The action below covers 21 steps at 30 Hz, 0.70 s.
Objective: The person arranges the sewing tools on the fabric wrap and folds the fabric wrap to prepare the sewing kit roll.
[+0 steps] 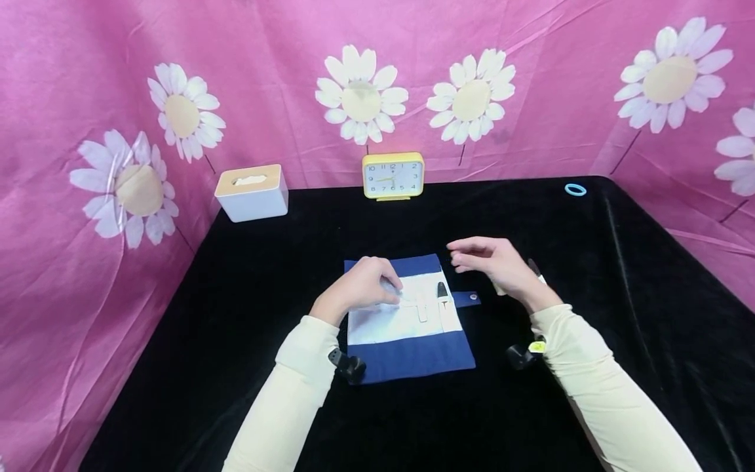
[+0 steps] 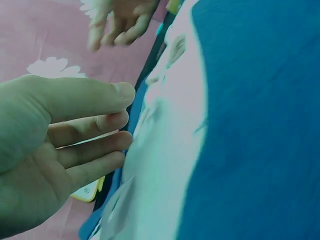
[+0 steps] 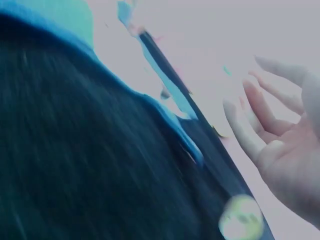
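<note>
Navy and white cloth marks the one pouch (image 1: 413, 357) on my feed, unfolded in the middle of the black table (image 1: 206, 354), its single strap (image 1: 466, 299) sticking out to the right. My left hand (image 1: 362, 283) covers part of its upper left, hiding what lies beneath; the left wrist view shows the thumb and three fingers, nearly straight with slim gaps, pinching nothing. I cannot tell whether they touch the cloth. My right hand (image 1: 500, 263) hangs right of the pouch, fingers loosely bent, spread and without anything between them, though its wrist view is blurred. I count one black-capped pen (image 1: 442, 292) in a pocket; what looks like a second pen (image 1: 533, 267) is mostly hidden behind the right wrist. Farther back are one tissue box (image 1: 256, 206), one yellow clock (image 1: 393, 176) and one blue ring (image 1: 575, 190). Both sleeves (image 1: 295, 387) run off the bottom edge.
</note>
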Available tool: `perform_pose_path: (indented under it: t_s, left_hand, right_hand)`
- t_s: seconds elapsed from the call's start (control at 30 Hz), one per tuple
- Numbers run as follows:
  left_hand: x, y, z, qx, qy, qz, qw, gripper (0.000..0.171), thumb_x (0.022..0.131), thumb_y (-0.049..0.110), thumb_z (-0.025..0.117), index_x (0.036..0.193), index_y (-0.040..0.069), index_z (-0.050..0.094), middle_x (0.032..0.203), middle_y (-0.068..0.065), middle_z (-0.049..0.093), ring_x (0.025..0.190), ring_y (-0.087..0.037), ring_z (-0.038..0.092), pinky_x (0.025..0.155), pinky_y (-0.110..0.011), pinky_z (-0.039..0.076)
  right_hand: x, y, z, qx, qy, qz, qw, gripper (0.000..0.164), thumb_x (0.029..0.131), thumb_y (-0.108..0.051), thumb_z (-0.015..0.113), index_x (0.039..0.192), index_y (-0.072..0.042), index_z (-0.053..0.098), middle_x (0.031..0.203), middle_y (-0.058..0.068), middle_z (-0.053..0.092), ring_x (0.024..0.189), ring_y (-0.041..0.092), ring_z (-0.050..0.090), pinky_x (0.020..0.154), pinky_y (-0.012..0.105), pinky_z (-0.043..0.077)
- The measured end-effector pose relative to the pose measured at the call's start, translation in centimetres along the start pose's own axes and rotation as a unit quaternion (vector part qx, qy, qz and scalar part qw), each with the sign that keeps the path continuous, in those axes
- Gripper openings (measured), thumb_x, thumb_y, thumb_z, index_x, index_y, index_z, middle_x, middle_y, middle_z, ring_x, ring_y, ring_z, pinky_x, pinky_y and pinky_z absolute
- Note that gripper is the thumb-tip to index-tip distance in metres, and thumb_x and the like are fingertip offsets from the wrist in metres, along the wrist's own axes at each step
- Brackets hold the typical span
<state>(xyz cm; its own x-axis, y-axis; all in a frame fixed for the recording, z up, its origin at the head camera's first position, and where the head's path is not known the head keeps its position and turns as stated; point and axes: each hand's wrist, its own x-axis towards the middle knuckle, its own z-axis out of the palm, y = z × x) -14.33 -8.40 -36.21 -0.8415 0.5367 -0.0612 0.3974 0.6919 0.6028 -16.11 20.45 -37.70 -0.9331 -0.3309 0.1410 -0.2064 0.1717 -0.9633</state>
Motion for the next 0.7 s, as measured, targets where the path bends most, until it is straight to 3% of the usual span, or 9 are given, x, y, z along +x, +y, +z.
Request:
perform_pose_path:
  t_s: [0.13, 0.3, 0.5, 0.7]
  left_hand:
    - [-0.5, -0.6, -0.6, -0.002, 0.018, -0.011, 0.9998, 0.016, 0.084, 0.014, 0.081, 0.100, 0.011, 0.080, 0.108, -0.001, 0.071, 0.101, -0.018, 0.060, 0.093, -0.035, 0.052]
    - [-0.8, -1.1, -1.0, -0.003, 0.013, -0.010, 0.9999, 0.016, 0.084, 0.014, 0.082, 0.099, 0.012, 0.080, 0.106, -0.001, 0.073, 0.098, -0.017, 0.061, 0.091, -0.035, 0.052]
    - [-0.6, -1.2, -0.6, -0.008, -0.003, -0.008, 0.9999, 0.016, 0.082, 0.014, 0.083, 0.098, 0.012, 0.080, 0.105, -0.001, 0.075, 0.096, -0.015, 0.063, 0.088, -0.033, 0.053]
    - [-0.3, -0.9, 0.2, -0.009, 0.003, -0.006, 0.9999, 0.013, 0.080, 0.016, 0.085, 0.092, 0.013, 0.081, 0.100, 0.000, 0.075, 0.096, -0.015, 0.061, 0.088, -0.030, 0.052]
  right_hand:
    - [-1.4, 0.2, -2.9, 0.043, 0.027, -0.015, 0.999, 0.030, 0.094, -0.002, 0.068, 0.122, 0.011, 0.064, 0.102, -0.006, 0.076, 0.086, 0.014, 0.075, 0.078, 0.026, 0.060]
    - [-3.3, 1.1, -6.5, 0.128, 0.036, -0.043, 0.990, 0.025, 0.095, 0.006, 0.062, 0.118, 0.001, 0.071, 0.104, -0.002, 0.077, 0.089, 0.011, 0.074, 0.080, 0.025, 0.059]
    - [-5.3, 3.1, -10.2, 0.246, 0.045, -0.063, 0.966, 0.030, 0.097, 0.014, 0.051, 0.118, 0.002, 0.070, 0.108, 0.006, 0.077, 0.093, 0.017, 0.075, 0.084, 0.026, 0.059]
    - [-6.5, 4.7, -12.2, 0.264, 0.084, -0.039, 0.960, 0.031, 0.097, 0.013, 0.052, 0.117, -0.001, 0.072, 0.107, 0.004, 0.077, 0.091, 0.015, 0.075, 0.081, 0.025, 0.059]
